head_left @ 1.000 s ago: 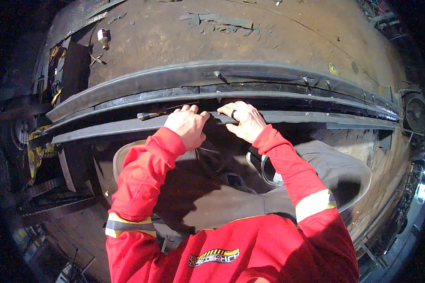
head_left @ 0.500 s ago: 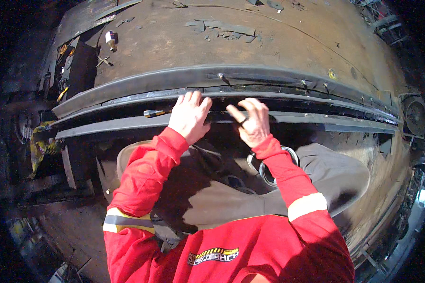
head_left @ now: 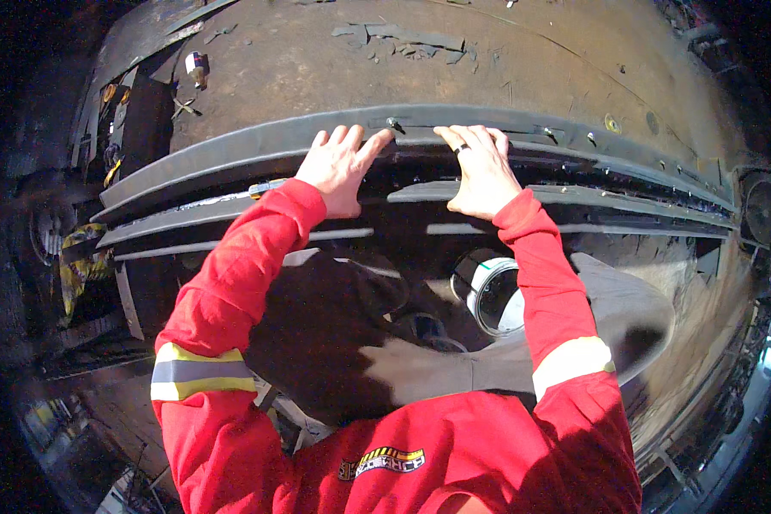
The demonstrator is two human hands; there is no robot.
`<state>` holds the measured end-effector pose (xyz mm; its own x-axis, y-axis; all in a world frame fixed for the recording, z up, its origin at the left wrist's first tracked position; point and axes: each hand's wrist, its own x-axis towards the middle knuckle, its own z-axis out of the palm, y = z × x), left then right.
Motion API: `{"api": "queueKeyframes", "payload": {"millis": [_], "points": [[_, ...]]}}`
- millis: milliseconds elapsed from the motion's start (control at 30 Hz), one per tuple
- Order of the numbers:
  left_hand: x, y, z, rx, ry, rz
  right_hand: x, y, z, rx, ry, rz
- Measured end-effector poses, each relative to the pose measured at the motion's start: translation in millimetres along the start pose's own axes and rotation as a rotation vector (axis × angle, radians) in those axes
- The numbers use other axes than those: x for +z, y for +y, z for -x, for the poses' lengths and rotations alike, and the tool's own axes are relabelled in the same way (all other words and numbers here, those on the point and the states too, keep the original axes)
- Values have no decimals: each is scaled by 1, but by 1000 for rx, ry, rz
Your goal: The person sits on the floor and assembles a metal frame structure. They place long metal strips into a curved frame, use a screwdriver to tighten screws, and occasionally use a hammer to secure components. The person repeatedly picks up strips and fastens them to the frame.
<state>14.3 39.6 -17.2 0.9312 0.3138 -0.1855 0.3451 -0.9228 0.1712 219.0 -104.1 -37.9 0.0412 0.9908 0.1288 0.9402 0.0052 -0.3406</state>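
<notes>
A long dark-grey channel-like beam (head_left: 257,154) lies across in front of me, with bolts along its far strip. My left hand (head_left: 338,167) rests on the far strip, its fingers spread, near a bolt (head_left: 392,123). To its right, my right hand (head_left: 484,171), wearing a dark ring, lays its fingers over the same strip; the thumb is stretched apart toward me. The hands' undersides are hidden. A tool handle in yellow and black (head_left: 266,188) lies on the beam beside my left wrist. Nearer to me runs another grey strip (head_left: 574,197).
A white-rimmed can (head_left: 494,295) stands between my legs, beside my right forearm. Beyond the beam, a small bottle (head_left: 196,68) and torn grey scraps (head_left: 403,38) lie on the brown floor. A yellow patterned bag (head_left: 81,270) sits at the left.
Both hands have moved away from me, from the beam's middle to its far strip, and slightly apart. My right fingers have straightened. The beam's strips have shifted, and a gap shows between the nearer ones.
</notes>
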Motion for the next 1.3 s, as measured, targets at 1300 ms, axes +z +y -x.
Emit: {"api": "queueKeyframes", "payload": {"millis": [1300], "points": [[-9,-27,25,-289,430,244,-82,162,67,472,-280,-255]]}}
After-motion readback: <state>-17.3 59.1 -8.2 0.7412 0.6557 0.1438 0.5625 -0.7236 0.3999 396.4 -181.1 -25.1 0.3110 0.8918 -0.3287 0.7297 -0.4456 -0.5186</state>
